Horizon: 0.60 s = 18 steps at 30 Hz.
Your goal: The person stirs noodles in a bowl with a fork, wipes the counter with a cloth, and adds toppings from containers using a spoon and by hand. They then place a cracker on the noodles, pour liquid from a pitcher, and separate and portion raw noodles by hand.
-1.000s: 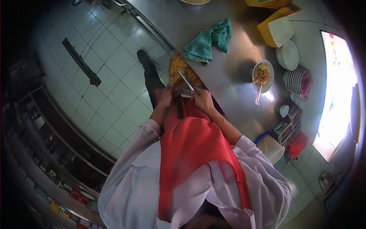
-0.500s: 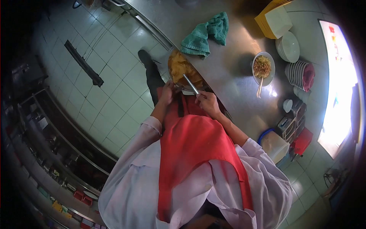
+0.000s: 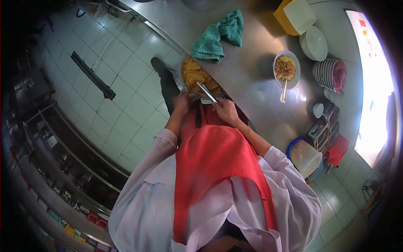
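My right hand is closed round the handle end of metal tongs. Their far end reaches over yellow-brown crisp pieces in a round container, low beside the table edge. At the container's near left rim, my left hand grips with bent fingers, partly hidden. A red apron hangs just below both hands. Whether the tongs pinch a piece is too small to tell.
On the steel table lie a green cloth and a bowl of topped food with a spoon. Stacked bowls, yellow containers and a blue-rimmed tub line its far side. Tiled floor is left.
The view has shifted slightly, so the table items sit further left. The tongs lean a little more to the left over the crisp pieces. Both hands keep their grips.
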Motion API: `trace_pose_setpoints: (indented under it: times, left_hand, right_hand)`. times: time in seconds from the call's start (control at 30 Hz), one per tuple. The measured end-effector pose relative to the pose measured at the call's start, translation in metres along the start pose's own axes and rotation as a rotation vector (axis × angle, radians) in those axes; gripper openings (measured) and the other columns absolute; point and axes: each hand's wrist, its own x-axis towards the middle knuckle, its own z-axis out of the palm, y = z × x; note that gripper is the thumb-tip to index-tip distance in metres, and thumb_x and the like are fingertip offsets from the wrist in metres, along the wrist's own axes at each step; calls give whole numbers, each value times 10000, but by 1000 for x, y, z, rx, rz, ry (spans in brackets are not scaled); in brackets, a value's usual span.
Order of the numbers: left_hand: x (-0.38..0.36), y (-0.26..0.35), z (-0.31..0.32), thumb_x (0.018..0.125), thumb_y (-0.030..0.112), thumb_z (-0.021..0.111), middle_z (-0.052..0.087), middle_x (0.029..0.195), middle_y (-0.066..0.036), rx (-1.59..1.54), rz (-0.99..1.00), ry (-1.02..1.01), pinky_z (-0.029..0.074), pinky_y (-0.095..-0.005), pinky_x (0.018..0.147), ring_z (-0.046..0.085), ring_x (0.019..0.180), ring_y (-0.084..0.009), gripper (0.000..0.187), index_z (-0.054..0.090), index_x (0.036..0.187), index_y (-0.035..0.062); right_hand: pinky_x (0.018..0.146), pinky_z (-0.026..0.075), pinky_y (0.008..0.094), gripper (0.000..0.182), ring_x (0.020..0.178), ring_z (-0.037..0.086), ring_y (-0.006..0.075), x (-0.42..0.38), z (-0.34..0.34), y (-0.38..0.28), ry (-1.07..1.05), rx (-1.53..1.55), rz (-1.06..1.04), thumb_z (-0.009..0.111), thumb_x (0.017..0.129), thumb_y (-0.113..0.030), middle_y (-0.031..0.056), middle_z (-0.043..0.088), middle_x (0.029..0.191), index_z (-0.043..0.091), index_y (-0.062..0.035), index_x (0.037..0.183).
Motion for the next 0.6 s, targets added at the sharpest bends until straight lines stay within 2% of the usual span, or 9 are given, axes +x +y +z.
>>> trace_pose_setpoints:
  times: [0.2,0.33,0.43,0.5,0.53,0.6]
  left_hand:
    - [7,-7,-6,984,269,372,576,886,-90,-44,30,5,503,-329,745,619,805,-211,232,456,1054,65]
    - [9,-6,-7,981,281,379,578,905,-71,-51,45,-50,499,-323,735,612,806,-196,236,466,1065,77]
    - [8,-4,-6,977,304,390,580,949,-55,9,31,22,493,-317,737,605,822,-183,270,470,1114,85]
    - [3,3,2,971,280,409,578,989,-46,2,8,76,487,-308,745,594,856,-168,277,481,1153,84]
    - [4,1,-2,971,280,409,578,989,-46,7,8,76,487,-308,745,594,856,-168,277,481,1153,84]
    - [20,-11,-22,957,275,425,524,1174,-90,97,12,51,458,-395,914,537,1050,-232,359,437,1236,49]
  right_hand:
    - [625,466,340,254,626,612,235,8,7,1,40,-46,-61,525,840,-184,102,639,677,640,-39,1013]
    - [623,466,343,234,629,615,241,7,5,-1,30,-43,-83,526,838,-179,104,636,671,646,-35,979]
    - [610,461,337,216,609,603,229,-2,-3,-11,15,-21,-109,528,842,-172,105,633,665,644,-16,937]
    - [573,444,316,196,578,573,178,-5,-6,-11,6,-9,-128,538,852,-163,84,623,636,636,-2,905]
    - [573,444,316,196,578,573,178,-8,-8,-13,7,-4,-129,538,852,-163,84,623,636,636,-2,905]
    - [550,423,283,188,574,528,110,-18,-18,-18,-75,111,-154,546,862,-150,51,596,623,633,12,900]
